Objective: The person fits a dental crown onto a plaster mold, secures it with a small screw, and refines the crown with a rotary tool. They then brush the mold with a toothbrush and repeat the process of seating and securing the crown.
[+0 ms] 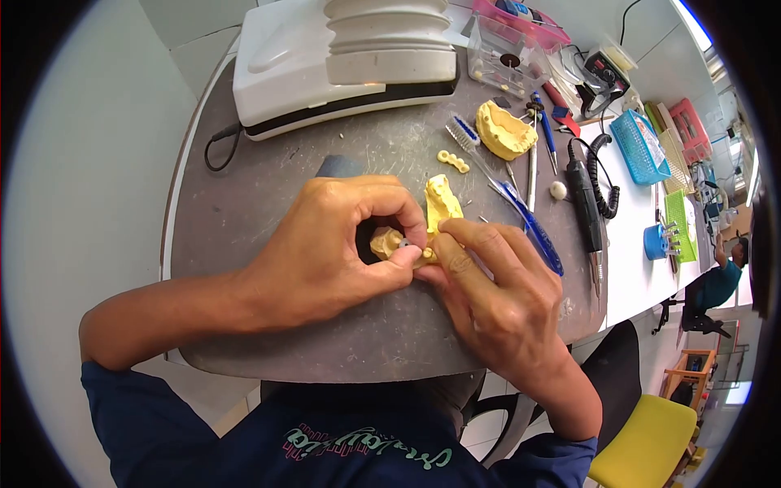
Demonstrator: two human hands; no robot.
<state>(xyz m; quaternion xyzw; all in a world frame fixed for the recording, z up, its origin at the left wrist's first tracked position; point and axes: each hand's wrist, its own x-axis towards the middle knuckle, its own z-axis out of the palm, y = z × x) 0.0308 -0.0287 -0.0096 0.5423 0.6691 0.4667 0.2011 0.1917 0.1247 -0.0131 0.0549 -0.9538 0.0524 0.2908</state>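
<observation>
Above the front of the bench, both hands meet at a small tan plaster dental model [386, 241] with teeth on it. My left hand [325, 236] is curled, thumb and index finger pinched together at the model; a tiny greyish piece [403, 242] shows beside those fingertips. My right hand [500, 285] is closed, its thumb and fingers gripping the model's right end. Part of the model is hidden by the fingers. Just behind the right fingertips stands a yellow plaster dental cast [440, 199]. Farther back lie a yellow dental bridge [453, 161] and a larger yellow arch cast [505, 130].
A white machine with a ribbed hose [390, 41] occupies the back left. On the right lie a blue toothbrush [533, 232], a black rotary handpiece [583, 203] and a blue basket [640, 148]. A clear box [504, 61] stands behind. Another person [720, 281] sits far right.
</observation>
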